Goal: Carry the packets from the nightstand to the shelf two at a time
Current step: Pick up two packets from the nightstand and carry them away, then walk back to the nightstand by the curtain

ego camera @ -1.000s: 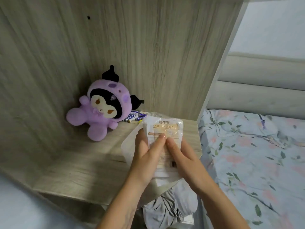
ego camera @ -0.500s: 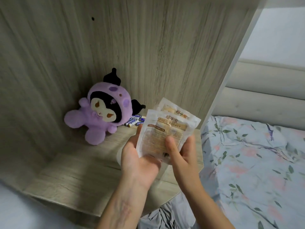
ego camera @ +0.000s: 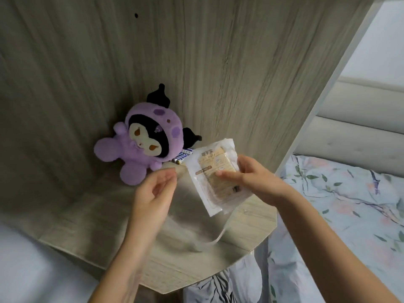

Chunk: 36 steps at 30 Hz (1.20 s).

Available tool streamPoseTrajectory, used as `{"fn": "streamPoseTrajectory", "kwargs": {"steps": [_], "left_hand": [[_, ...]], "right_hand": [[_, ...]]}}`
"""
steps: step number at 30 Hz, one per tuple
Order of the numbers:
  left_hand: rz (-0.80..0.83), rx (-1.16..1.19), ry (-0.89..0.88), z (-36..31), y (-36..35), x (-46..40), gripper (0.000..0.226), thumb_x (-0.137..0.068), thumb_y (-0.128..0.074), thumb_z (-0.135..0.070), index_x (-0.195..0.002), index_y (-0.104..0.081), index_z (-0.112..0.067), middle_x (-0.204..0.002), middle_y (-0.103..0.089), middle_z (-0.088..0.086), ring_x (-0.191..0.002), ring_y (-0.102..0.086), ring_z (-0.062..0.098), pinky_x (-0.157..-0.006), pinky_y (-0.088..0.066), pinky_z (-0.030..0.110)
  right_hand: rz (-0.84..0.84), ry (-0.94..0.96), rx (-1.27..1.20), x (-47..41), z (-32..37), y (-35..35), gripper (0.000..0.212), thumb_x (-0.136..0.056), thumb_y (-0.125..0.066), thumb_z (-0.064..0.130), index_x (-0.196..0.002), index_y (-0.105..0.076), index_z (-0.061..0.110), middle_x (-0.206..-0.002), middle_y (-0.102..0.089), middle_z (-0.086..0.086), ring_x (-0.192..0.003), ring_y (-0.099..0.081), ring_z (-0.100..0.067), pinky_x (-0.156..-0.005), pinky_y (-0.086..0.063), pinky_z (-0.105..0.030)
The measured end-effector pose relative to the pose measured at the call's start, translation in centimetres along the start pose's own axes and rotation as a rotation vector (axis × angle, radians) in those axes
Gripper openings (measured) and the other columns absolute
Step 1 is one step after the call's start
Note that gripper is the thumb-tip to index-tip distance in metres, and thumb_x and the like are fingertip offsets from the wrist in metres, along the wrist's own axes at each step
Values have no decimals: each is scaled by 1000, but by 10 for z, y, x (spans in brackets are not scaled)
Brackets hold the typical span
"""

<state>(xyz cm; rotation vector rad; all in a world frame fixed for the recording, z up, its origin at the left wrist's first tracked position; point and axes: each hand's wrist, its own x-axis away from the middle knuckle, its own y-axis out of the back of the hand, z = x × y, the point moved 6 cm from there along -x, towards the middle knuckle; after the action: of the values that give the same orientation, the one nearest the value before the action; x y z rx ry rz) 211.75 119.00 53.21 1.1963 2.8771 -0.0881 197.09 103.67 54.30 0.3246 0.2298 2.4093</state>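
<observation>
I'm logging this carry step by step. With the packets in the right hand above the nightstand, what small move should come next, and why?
Probably lift the packets clear and turn toward the shelf. The right hand alone grips them, thumb across the front, above the nightstand; at least two overlapping edges show. The left hand holds nothing, so it could steady the lower edge.

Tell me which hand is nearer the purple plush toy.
Left. The left hand hovers just below-right of the plush toy; the right hand is farther right, holding the packets.
</observation>
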Motion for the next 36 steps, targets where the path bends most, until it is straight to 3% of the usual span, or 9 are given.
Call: {"fn": "streamPoseTrajectory", "kwargs": {"steps": [3, 7, 11, 15, 18, 21, 25, 29, 36], "left_hand": [[22, -262, -226, 9, 12, -8, 21, -89, -65, -14, -95, -64, -34, -98, -68, -11, -94, -64, 0, -85, -48, 17], [177, -570, -493, 17, 4, -2, 36, -82, -58, -39, -114, -64, -24, -124, -55, -20, -120, -49, -5, -100, -36, 10], [226, -599, -463, 31, 5, 6, 42, -88, -48, -42, -124, -62, -23, -134, -51, -21, -127, -44, -6, -104, -37, 15], [310, -500, -394, 50, 11, 14, 50, -91, -47, -58, -126, -61, -26, -134, -54, -21, -133, -42, -2, -109, -36, 24], [320, -545, -499, 57, 15, 19, 51, -80, -62, -62, -119, -64, -31, -131, -58, -18, -131, -45, 2, -107, -37, 24], [282, -525, -511, 57, 16, 20, 41, -74, -63, -66, -99, -69, -34, -126, -60, -23, -129, -47, -1, -104, -38, 17], [178, -550, -582, 51, 2, 29, 44, -78, -59, -67, -65, -73, -28, -94, -69, -19, -114, -56, 1, -93, -45, 19], [57, -597, -671, 50, -11, 40, 44, -81, -62, -60, -61, -71, -22, -70, -63, -15, -93, -60, 8, -79, -50, 28], [-27, -653, -635, 53, -30, 55, 47, -83, -58, -63, -59, -67, -25, -68, -59, -16, -86, -59, 11, -70, -52, 33]], "right_hand": [[159, -103, 261, -18, -8, -17, 41, -71, -81, 34, -91, -62, 4, -85, -66, -2, -79, -65, -18, -74, -55, -42], [338, -203, 336, -24, -22, -49, 22, -84, -75, 23, -77, -55, 15, -70, -52, 6, -60, -51, -4, -54, -43, -15], [437, -296, 364, -26, -47, -69, 27, -82, -76, 28, -95, -55, 16, -87, -61, 7, -81, -60, -8, -79, -55, -26], [448, -279, 409, -25, -50, -76, 29, -87, -71, 30, -105, -55, 14, -100, -62, 2, -93, -58, -12, -89, -48, -28], [332, -258, 680, -32, -48, -64, 63, -90, -57, 53, -136, -47, 11, -131, -56, -3, -119, -52, -18, -104, -40, -31], [316, -145, 800, -39, -46, -62, 33, -95, -52, 34, -110, -67, 8, -107, -66, -6, -99, -56, -20, -95, -44, -35], [317, -75, 988, -41, -46, -70, 29, -91, -50, 21, -111, -70, 16, -113, -69, -4, -107, -60, -24, -95, -49, -36], [300, -28, 988, -43, -46, -71, 29, -91, -52, 16, -112, -71, 14, -115, -69, -6, -109, -61, -27, -93, -48, -30], [306, 1, 968, -42, -52, -59, 30, -90, -58, 14, -118, -68, 16, -122, -67, -5, -113, -61, -21, -92, -45, -24]]}}
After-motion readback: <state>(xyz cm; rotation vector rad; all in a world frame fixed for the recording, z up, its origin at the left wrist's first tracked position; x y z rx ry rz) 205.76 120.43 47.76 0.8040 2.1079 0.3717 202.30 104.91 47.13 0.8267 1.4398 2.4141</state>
